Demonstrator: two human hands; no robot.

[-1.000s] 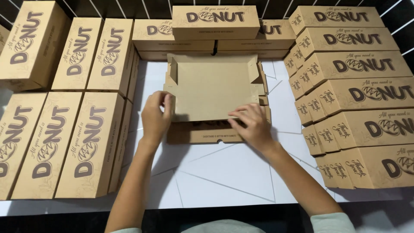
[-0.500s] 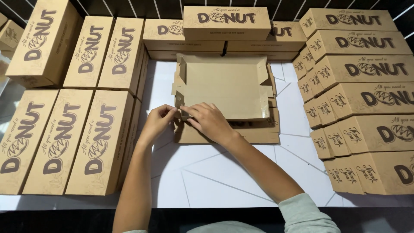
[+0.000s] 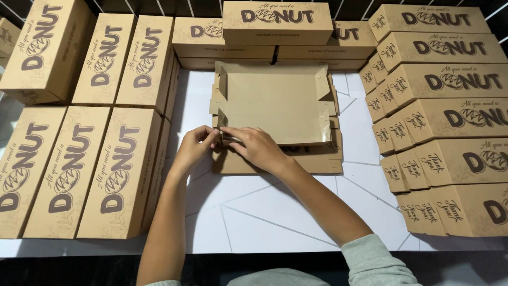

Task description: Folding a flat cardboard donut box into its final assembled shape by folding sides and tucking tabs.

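Left side: finished brown boxes (image 3: 84, 159) lie flat in rows on the white table (image 3: 275, 212), long sides toward the middle.

Left hand (image 3: 193, 151): bare forearm comes up from the bottom edge, wrist straight, fingers curled in. Fingertips pinch the near-left corner flap of the half-folded cardboard tray (image 3: 275, 103).

Right hand (image 3: 256, 148): arm crosses in diagonally from lower right, grey sleeve (image 3: 370, 262) pushed up at the elbow. Palm down, fingers extended leftward and pressed on the same corner, touching the left fingertips.

Tray sits centre of the table, open side up, side walls partly raised, resting on a stack of flat blanks (image 3: 317, 161).

Behind it: a row of closed boxes (image 3: 278, 24). Right: stacked boxes (image 3: 450, 116), stepped, long faces showing.
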